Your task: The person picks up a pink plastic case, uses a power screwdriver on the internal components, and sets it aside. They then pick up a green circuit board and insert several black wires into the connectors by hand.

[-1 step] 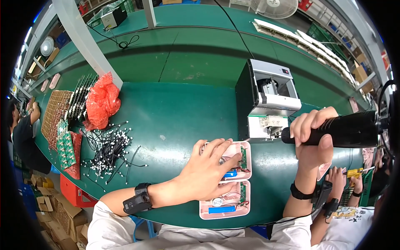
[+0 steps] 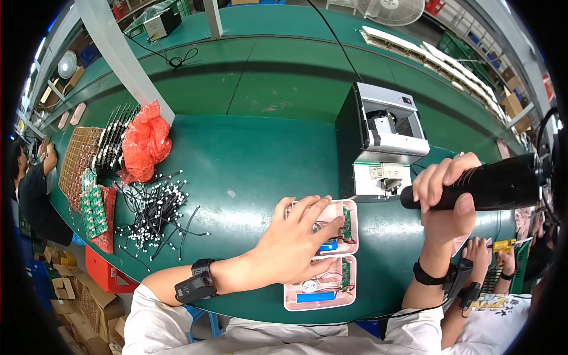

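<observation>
My left hand [image 2: 296, 239] lies with spread fingers across the upper of two pale pink plastic cases [image 2: 350, 248], hiding much of its inside. A blue battery and a green circuit board show in it. Just below, the second pink case [image 2: 290, 305] holds a blue battery [image 2: 315, 297], a small round white part [image 2: 309, 286], wires and a green board. My right hand [image 2: 444, 183] is wrapped around a black electric screwdriver [image 2: 497, 184], held nearly level. Its nose points left, close to the front of a silver-and-black screw feeder [image 2: 384, 142]; the bit's tip cannot be made out.
A pile of black cables with white connectors [image 2: 155, 213] lies left, beside a red plastic bag [image 2: 145, 142] and green circuit boards [image 2: 93, 207]. A metal post [image 2: 121, 59] rises behind. At right, a co-worker's hands [image 2: 478, 253] are close to my right forearm, near a yellow tool [image 2: 503, 245].
The screwdriver's nose has dropped slightly and drawn back from the front of the screw feeder. My left hand stays on the upper case.
</observation>
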### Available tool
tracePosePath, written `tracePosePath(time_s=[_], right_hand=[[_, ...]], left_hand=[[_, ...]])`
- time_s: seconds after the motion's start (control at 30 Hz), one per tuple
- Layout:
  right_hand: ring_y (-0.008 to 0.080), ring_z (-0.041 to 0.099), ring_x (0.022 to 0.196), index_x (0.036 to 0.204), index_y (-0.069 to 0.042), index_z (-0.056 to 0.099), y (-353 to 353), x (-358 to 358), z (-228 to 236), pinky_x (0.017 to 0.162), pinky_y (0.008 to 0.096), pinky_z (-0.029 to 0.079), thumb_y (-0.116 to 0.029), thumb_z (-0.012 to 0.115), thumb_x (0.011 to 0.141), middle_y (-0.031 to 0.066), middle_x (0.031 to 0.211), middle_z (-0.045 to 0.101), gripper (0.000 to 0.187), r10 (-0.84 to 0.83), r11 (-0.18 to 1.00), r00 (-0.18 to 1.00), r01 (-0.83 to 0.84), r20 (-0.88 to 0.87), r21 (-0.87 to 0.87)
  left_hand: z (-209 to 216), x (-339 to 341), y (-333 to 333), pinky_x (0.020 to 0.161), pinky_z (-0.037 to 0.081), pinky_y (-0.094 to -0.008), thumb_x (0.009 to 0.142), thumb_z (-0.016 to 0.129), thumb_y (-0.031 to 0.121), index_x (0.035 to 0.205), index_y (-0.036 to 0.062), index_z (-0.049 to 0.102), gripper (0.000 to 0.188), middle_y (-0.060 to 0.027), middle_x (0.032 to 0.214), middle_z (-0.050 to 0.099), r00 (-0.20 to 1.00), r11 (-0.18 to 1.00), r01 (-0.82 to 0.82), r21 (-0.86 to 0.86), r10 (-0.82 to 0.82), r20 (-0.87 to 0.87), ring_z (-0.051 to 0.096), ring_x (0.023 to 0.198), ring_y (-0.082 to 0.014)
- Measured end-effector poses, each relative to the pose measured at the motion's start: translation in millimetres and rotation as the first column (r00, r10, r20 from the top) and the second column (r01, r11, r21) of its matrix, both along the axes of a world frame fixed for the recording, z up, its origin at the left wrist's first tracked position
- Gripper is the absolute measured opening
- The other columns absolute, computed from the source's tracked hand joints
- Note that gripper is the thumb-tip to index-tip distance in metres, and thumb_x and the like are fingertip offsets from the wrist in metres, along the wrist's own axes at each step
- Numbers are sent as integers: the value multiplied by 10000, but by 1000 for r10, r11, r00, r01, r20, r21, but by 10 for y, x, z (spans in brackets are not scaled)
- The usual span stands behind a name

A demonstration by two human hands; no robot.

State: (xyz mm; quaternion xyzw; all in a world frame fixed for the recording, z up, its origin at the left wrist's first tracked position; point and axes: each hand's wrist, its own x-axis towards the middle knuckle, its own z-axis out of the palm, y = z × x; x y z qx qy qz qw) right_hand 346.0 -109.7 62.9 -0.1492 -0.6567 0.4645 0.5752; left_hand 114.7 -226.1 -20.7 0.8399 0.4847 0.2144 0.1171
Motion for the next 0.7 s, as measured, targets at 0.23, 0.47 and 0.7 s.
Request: tracePosePath(time_s=[0.23, 0.47, 0.7], right_hand=[[186, 598, 559, 996, -45, 524, -532, -64, -85, 564, 330, 523, -392, 869, 870, 51, 689, 595, 505, 220, 971, 976, -217, 12, -105], [186, 608, 525, 963, -62, 548, -644, -232, -290, 536, 330, 522, -465, 923, 827, 27, 643, 594, 567, 176, 957, 984, -163, 31, -239], [186, 605, 523, 969, -57, 558, -574, -226, -327, 534, 337, 518, -453, 941, 813, 29, 642, 594, 572, 252, 957, 967, -244, 32, -155]], left_hand=[[16, 14, 8, 1124, 326, -590, 812, 841, 455, 1422, 93, 633, 739, -262, 1543, 470, 998, 1000, -3, -8, 4, 63, 435, 1413, -421], [15, -17, -1, 1097, 351, -573, 874, 781, 492, 1410, 68, 622, 702, -264, 1509, 509, 999, 1000, -1, 18, 0, 47, 450, 1398, -397], [19, 1, 10, 1111, 339, -587, 817, 849, 444, 1419, 100, 631, 726, -263, 1530, 468, 996, 1000, 6, -10, -5, 84, 447, 1401, -428]])
